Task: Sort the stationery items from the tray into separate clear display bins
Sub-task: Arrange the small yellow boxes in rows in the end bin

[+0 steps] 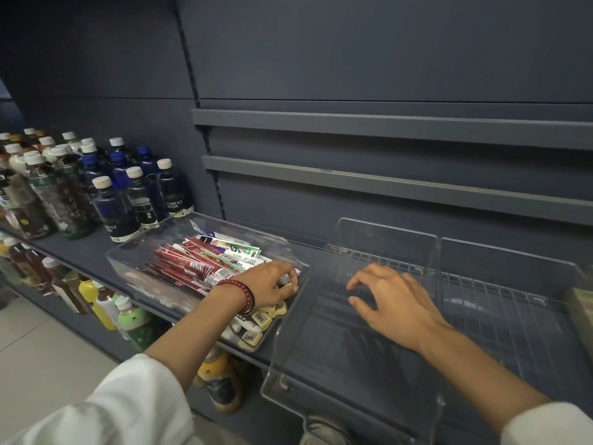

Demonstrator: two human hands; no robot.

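A clear tray [134, 252] on the grey shelf holds red stationery packets [186, 268], white-and-green packets [237, 248] and small white items with barcode labels [260, 317]. My left hand [272, 285], with a red bead bracelet at the wrist, reaches into the tray's right end and its curled fingers pinch small white items there. To the right stands a clear display bin [349, 409] with nothing in it. My right hand [388, 300] hovers over that bin, fingers spread and loosely bent, holding nothing.
A second clear bin [513, 316] sits to the right of the first. Dark and clear drink bottles [112, 200] crowd the shelf on the left. More bottles [128, 319] stand on the lower shelf. Two grey rails [385, 181] run along the back panel.
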